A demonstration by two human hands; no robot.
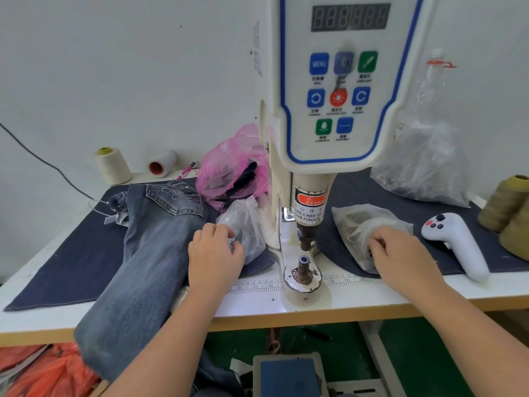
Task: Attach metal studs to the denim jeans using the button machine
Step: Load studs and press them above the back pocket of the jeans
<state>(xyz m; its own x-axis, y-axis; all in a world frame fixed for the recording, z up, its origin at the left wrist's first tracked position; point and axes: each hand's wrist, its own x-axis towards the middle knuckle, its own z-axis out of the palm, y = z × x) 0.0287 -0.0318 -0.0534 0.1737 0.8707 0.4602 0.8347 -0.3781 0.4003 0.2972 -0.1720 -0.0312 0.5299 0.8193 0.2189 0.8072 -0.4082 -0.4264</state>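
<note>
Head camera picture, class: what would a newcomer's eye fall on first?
First, the tall white button machine with coloured control buttons, rising at centre. Below it, the left hand and the right hand each reach into a clear plastic bag either side of the machine's post. Faded denim jeans drape off the table's left front edge.

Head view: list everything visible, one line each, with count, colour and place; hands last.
button machine: one, cream, blue-edged panel, table centre
jeans: one, blue, left, hanging over table edge
denim mats: two, dark blue, on table
clear bags: three, beside machine
pink bag: one, behind jeans
thread cones: four, cream and olive, both ends
white controller: one, right
foot pedal: one, blue-topped, below table
left hand: at clear bag
right hand: in clear bag
</note>
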